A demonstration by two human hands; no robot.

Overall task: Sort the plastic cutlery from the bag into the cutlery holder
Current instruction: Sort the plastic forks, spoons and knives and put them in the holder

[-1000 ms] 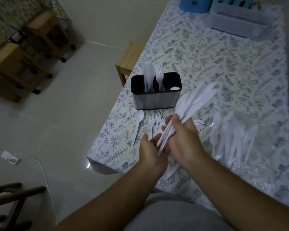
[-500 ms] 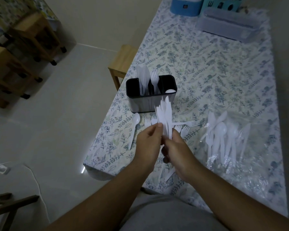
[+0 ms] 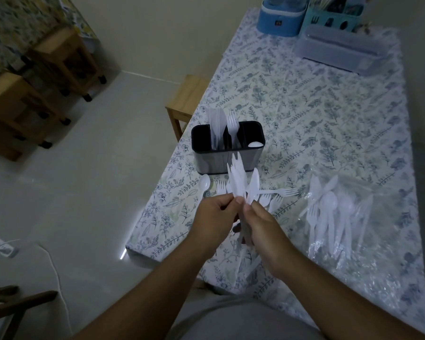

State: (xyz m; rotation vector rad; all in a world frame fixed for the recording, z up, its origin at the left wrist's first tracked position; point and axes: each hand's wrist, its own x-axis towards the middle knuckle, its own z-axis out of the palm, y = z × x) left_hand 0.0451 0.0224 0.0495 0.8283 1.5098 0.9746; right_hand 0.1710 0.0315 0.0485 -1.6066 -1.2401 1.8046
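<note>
My left hand (image 3: 216, 217) and my right hand (image 3: 260, 224) meet above the table's near corner and together grip a bunch of white plastic knives (image 3: 239, 179), blades pointing up. Just beyond them stands the black and steel cutlery holder (image 3: 227, 159), with knives in its left slot, forks in the middle and a spoon in the right slot. A loose spoon (image 3: 204, 184) and several forks (image 3: 272, 196) lie on the table in front of the holder. To the right lies the clear bag (image 3: 349, 204) holding more white cutlery.
The table wears a floral cloth (image 3: 317, 114). At its far end stand a blue box (image 3: 280, 20), a teal basket (image 3: 334, 18) and a clear lidded container (image 3: 341, 47). A wooden stool (image 3: 187, 101) stands left of the table; wheeled wooden carts (image 3: 47, 77) sit further left.
The bunch of knives swung from leaning right in my right hand to standing upright, and my left hand has closed on it too. The hands stay in front of the holder.
</note>
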